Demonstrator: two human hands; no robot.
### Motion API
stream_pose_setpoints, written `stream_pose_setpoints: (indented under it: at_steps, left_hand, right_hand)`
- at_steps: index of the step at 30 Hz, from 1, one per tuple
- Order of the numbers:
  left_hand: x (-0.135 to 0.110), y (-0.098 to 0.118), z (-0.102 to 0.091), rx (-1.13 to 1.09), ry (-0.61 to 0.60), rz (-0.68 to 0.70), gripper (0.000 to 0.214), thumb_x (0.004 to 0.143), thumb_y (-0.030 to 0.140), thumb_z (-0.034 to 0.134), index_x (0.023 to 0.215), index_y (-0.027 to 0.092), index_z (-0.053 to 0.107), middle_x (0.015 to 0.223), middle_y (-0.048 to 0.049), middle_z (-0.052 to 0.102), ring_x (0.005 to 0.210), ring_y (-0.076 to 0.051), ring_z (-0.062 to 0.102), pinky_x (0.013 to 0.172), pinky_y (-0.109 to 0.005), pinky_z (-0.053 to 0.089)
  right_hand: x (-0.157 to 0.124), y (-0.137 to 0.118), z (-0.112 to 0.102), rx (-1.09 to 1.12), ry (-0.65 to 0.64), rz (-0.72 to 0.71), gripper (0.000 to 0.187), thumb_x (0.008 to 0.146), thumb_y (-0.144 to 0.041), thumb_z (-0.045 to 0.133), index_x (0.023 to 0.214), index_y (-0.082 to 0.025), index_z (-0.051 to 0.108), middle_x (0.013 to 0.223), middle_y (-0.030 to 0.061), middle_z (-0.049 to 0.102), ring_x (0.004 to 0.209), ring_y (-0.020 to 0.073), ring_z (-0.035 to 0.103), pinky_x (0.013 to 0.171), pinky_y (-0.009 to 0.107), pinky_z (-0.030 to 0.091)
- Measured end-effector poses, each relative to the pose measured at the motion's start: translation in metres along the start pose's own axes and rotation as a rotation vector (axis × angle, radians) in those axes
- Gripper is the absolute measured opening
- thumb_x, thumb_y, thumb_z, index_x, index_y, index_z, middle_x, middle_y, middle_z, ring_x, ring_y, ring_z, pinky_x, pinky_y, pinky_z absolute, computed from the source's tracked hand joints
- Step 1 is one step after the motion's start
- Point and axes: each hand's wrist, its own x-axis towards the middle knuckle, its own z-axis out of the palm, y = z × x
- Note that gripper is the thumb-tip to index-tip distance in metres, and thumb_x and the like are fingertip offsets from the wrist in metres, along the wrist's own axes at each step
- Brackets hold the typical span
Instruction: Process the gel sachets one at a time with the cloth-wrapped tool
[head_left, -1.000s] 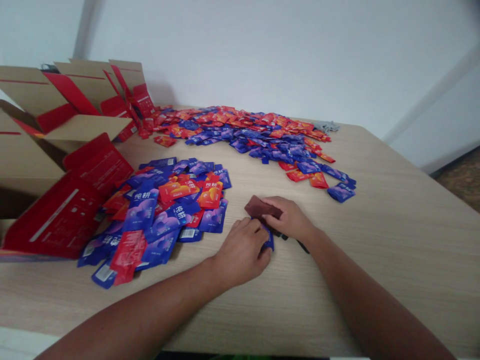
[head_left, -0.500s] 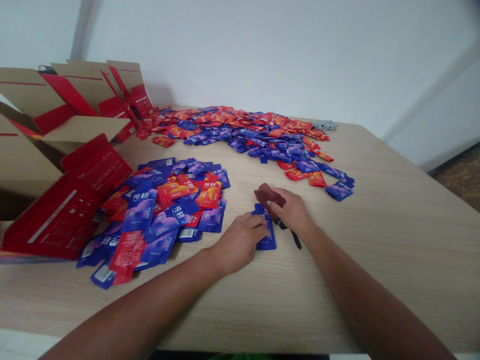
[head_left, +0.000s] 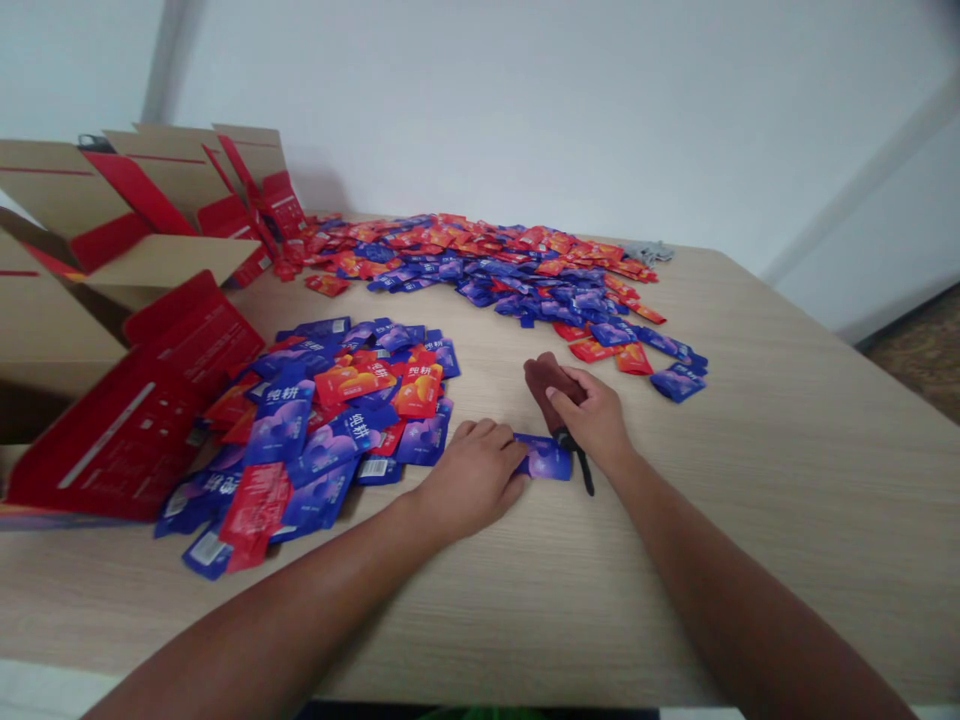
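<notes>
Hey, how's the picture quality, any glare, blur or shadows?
Head view: soft light, no harsh glare on the table; head view: faint shadow on the wall beside the boxes; head view: the far packet pile looks soft, and print on the blue packet at the left hand isn't readable; head view: forearms widen toward the lower corners, perhaps lens stretch.

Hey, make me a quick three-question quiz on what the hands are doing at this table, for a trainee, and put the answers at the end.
1. Multiple choice: what is the right hand holding?
A) an orange packet
B) a brown item with a black strap
C) a flattened box

2. True or false: the open cardboard boxes stand on the left side of the picture.

3. Fill in: the packet touched by the left hand is mainly ____ in colour.

Key: 1. B. 2. True. 3. Blue-purple.
</notes>
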Motion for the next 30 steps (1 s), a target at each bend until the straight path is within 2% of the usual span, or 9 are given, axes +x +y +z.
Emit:
stream_pose_setpoints:
  at_steps: [3,5,7,9,13,15,20,25,30]
  left_hand:
    - [0.000,-0.001,0.000,0.042,0.018,-0.085,0.032,0.103,0.046,0.063,0.122,0.023,0.074,0.112,-0.0112,0.069,0.112,-0.033,0.061,0.096,-0.050,0.050]
    - [0.000,0.000,0.000,0.047,0.035,-0.099,0.031,0.101,0.042,0.065,0.123,0.022,0.074,0.115,-0.0118,0.068,0.114,-0.033,0.060,0.097,-0.049,0.050]
    - [-0.001,0.001,0.000,0.056,0.047,-0.098,0.032,0.096,0.034,0.068,0.125,0.021,0.074,0.118,-0.0124,0.068,0.115,-0.033,0.059,0.097,-0.049,0.051]
    - [-0.002,0.002,0.001,0.068,0.051,-0.103,0.029,0.093,0.030,0.068,0.120,0.020,0.074,0.117,-0.0132,0.068,0.113,-0.033,0.059,0.095,-0.050,0.051]
    - [-0.001,0.001,0.005,0.073,0.066,-0.155,0.023,0.099,0.037,0.066,0.107,0.019,0.076,0.116,-0.0150,0.070,0.109,-0.035,0.061,0.094,-0.053,0.052]
    - [0.000,-0.001,0.006,0.068,0.062,-0.175,0.025,0.099,0.041,0.067,0.107,0.019,0.077,0.115,-0.0148,0.070,0.108,-0.034,0.062,0.094,-0.053,0.052]
    - [0.000,0.001,0.004,0.061,0.061,-0.161,0.029,0.102,0.043,0.065,0.115,0.021,0.077,0.114,-0.0127,0.069,0.109,-0.032,0.063,0.095,-0.051,0.052]
    - [-0.002,0.006,0.000,0.081,0.035,-0.134,0.027,0.104,0.038,0.059,0.099,0.018,0.077,0.115,-0.0140,0.069,0.106,-0.032,0.063,0.092,-0.050,0.053]
    - [-0.002,0.004,0.006,0.035,0.063,-0.094,0.022,0.102,0.035,0.064,0.107,0.018,0.076,0.125,-0.0140,0.069,0.119,-0.034,0.061,0.100,-0.052,0.053]
  right_hand:
    - [-0.001,-0.006,-0.003,0.017,0.076,-0.013,0.044,0.088,-0.044,0.073,0.125,-0.020,0.080,0.114,0.0082,0.084,0.100,0.0303,0.077,0.091,0.043,0.061]
    - [-0.004,-0.012,-0.005,0.043,0.106,-0.048,0.044,0.089,-0.044,0.073,0.126,-0.021,0.079,0.118,0.0082,0.083,0.103,0.0299,0.077,0.093,0.043,0.061]
    - [-0.009,-0.017,-0.006,0.064,0.077,-0.100,0.042,0.091,-0.043,0.072,0.127,-0.021,0.078,0.118,0.0075,0.083,0.103,0.0288,0.077,0.094,0.042,0.062]
    - [-0.014,-0.022,-0.008,0.054,-0.049,-0.194,0.039,0.092,-0.037,0.071,0.127,-0.023,0.076,0.118,0.0066,0.082,0.102,0.0276,0.077,0.094,0.041,0.062]
    - [-0.019,-0.027,-0.006,-0.048,-0.405,-0.414,0.046,0.088,-0.023,0.067,0.134,-0.028,0.073,0.126,0.0060,0.080,0.112,0.0278,0.075,0.102,0.044,0.059]
    - [-0.019,-0.027,-0.003,-0.108,-0.464,-0.430,0.050,0.089,-0.022,0.067,0.138,-0.029,0.070,0.129,0.0069,0.078,0.117,0.0291,0.073,0.106,0.047,0.057]
    - [-0.013,-0.016,0.003,-0.186,-0.443,-0.405,0.052,0.091,-0.025,0.070,0.142,-0.029,0.068,0.133,0.0076,0.078,0.120,0.0308,0.071,0.108,0.050,0.055]
    - [-0.008,-0.003,0.004,-0.194,-0.349,-0.330,0.053,0.092,-0.028,0.069,0.146,-0.027,0.066,0.137,0.0090,0.076,0.124,0.0320,0.070,0.110,0.052,0.054]
    - [-0.008,-0.002,0.003,-0.191,-0.333,-0.342,0.050,0.093,-0.029,0.069,0.143,-0.025,0.068,0.134,0.0107,0.076,0.122,0.0325,0.071,0.109,0.052,0.054]
